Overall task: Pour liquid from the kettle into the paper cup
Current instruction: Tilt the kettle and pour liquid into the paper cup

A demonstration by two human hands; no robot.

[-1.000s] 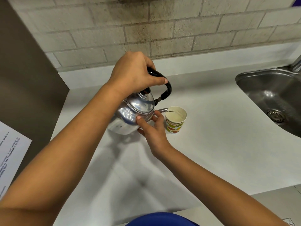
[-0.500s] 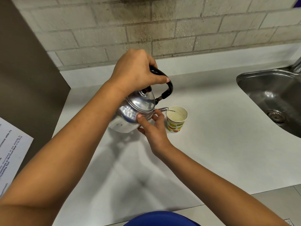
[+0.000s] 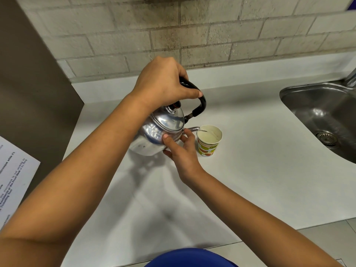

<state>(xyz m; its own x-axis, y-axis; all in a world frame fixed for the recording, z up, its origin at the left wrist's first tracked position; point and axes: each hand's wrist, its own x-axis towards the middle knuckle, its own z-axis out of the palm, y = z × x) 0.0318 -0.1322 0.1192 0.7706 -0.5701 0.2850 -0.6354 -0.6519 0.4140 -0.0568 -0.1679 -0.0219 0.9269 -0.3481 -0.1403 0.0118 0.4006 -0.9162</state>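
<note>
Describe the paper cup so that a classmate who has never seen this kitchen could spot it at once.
Start at the steel sink on the right, then move left along the white counter. The paper cup stands just right of the tilted kettle, under its spout. It alone is small, open-topped and printed with colourful shapes.

One head-worn camera looks steeply down, close over the countertop (image 3: 250, 180).

kettle (image 3: 159, 132) left of paper cup (image 3: 209, 140) | spout over cup rim | sink (image 3: 327, 116) far right
</note>
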